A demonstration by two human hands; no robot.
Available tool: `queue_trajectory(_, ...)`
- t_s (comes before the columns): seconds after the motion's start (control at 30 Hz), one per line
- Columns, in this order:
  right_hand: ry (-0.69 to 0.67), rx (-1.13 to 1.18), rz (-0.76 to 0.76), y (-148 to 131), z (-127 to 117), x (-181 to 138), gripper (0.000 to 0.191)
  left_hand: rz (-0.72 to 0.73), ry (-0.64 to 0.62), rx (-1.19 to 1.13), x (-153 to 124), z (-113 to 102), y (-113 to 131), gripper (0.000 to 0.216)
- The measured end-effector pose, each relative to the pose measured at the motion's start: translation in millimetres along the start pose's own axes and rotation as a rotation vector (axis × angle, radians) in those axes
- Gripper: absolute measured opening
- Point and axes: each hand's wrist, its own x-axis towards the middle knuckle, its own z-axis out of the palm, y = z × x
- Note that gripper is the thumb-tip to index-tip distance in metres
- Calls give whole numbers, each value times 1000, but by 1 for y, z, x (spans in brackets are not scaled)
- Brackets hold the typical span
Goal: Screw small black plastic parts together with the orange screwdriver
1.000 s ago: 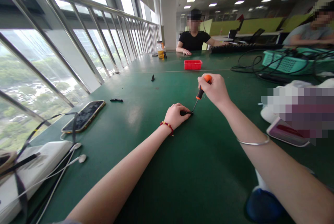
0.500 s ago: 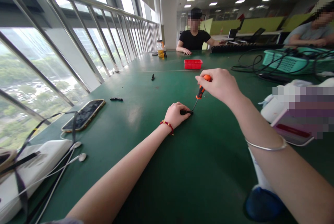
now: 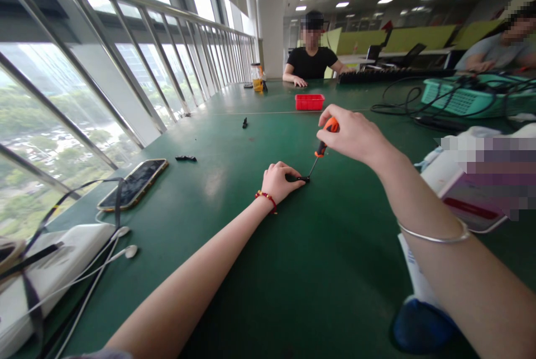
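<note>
Your left hand (image 3: 278, 181) still pinches the black part (image 3: 305, 179). Your right hand (image 3: 350, 133) grips the screwdriver (image 3: 321, 148), forearm (image 3: 412, 194) now farther right.

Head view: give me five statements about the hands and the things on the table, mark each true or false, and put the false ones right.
1. The right hand holds a screwdriver. True.
2. The screwdriver stands upright. False: it is tilted, its handle leaning to the right.
3. The left hand holds a small black part by the screwdriver's tip. True.
4. The phone lies in the red tray. False: it lies on the green table.
5. A black strip lies right of the phone. True.
</note>
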Motion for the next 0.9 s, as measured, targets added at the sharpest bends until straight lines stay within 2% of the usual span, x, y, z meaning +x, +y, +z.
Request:
queue_trajectory(0.17, -40, -34, 4, -1, -4, -1, 34, -6, 4, -1, -1, 0, 0, 21)
queue_trajectory(0.3, -43, -43, -9, -3, -6, -2, 20, -3, 1, 1, 0, 0, 1, 21)
queue_trajectory(0.5, -80, -51, 24, -7, -8, -4, 37, -5, -4, 4, -1, -1, 1, 20)
queue_trajectory(0.63, -56, -42, 25, -5, -7, -3, 22, -2, -8, 4, -1, -1, 2, 21)
queue_trajectory(0.9, -65, -40, 32, -3, -8, -3, 36, -6, -8, 2, -1, -1, 2, 20)
